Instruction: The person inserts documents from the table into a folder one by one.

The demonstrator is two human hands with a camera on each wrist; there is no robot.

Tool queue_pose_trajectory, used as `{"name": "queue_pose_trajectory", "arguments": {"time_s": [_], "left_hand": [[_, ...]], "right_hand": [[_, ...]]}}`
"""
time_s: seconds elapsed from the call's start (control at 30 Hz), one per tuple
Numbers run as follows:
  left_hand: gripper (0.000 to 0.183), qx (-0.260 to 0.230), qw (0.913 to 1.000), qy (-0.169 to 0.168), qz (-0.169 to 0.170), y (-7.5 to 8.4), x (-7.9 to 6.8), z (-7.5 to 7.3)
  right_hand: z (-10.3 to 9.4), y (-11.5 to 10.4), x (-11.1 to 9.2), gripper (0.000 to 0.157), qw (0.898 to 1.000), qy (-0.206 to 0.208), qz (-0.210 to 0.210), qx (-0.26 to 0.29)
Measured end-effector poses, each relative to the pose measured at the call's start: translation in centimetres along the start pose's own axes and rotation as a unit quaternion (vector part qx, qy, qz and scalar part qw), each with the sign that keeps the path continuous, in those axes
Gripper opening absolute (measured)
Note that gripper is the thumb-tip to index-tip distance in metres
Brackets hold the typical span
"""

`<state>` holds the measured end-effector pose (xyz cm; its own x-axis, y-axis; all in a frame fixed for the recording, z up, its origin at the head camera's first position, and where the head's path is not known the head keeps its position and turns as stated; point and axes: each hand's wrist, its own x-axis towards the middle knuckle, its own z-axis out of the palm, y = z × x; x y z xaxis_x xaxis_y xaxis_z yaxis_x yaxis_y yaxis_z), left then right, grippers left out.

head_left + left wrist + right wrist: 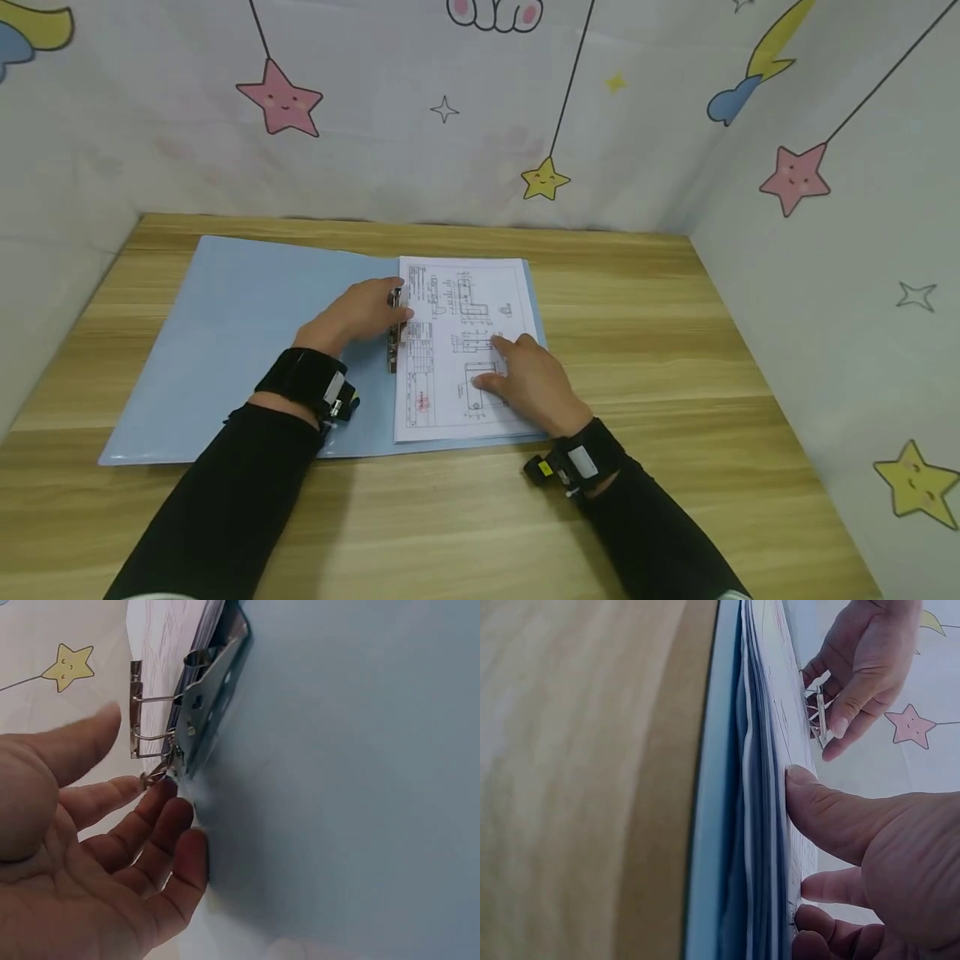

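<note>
A light-blue folder (247,325) lies spread flat on the table. On its right side is a stack of white sheets (771,825), the top sheet (450,423) printed with technical drawings and a red stamp. A metal ring clip (196,705) runs along the stack's left edge, its prongs visible between the bars. My left hand (362,310) is at the clip's upper end; the left wrist view shows a fingertip touching the metal and the thumb apart from it. My right hand (538,382) rests on the top sheet, thumb and index finger extended; its other fingers are partly hidden.
The wood-grain table (660,375) extends to the right of the folder and in front of it. Pale cloth walls with printed stars (280,98) border the table at the back and sides. Both wrists carry black straps with small cameras (536,471).
</note>
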<state>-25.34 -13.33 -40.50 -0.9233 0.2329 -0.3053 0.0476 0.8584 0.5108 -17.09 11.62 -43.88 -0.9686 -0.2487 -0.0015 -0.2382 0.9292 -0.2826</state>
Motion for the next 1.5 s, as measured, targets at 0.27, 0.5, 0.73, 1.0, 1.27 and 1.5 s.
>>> {"name": "queue_pose_trajectory", "arguments": {"time_s": [0.27, 0.5, 0.73, 1.0, 1.27, 1.5], "left_hand": [[0.031, -0.025, 0.9910, 0.130, 0.021, -0.3, -1.8, -0.2], [0.019, -0.010, 0.9810, 0.185, 0.056, -0.4, -4.8, 0.3], [0.019, -0.029, 0.9854, 0.163, 0.039, -0.6, -6.4, 1.2], [0.031, -0.120, 0.9912, 0.054, -0.015, -2.1, -6.0, 0.9], [0.064, -0.112, 0.9910, -0.045, -0.057, -3.3, -5.0, 0.7], [0.074, -0.070, 0.9941, -0.041, -0.072, -2.9, -4.6, 1.3]], "right_hand": [[0.2, -0.2, 0.3, 0.077, 1.000, -0.007, 0.001, -0.003], [0.0, 0.0, 0.3, 0.076, 1.000, -0.011, 0.007, 0.008], [-0.2, 0.2, 0.2, 0.078, 1.000, -0.015, 0.011, 0.016], [0.0, 0.0, 0.3, 0.077, 1.000, -0.014, 0.005, 0.016], [0.0, -0.1, 0.3, 0.077, 1.000, -0.012, 0.004, 0.012], [0.0, -0.1, 0.3, 0.077, 1.000, -0.013, 0.006, 0.019]]}}
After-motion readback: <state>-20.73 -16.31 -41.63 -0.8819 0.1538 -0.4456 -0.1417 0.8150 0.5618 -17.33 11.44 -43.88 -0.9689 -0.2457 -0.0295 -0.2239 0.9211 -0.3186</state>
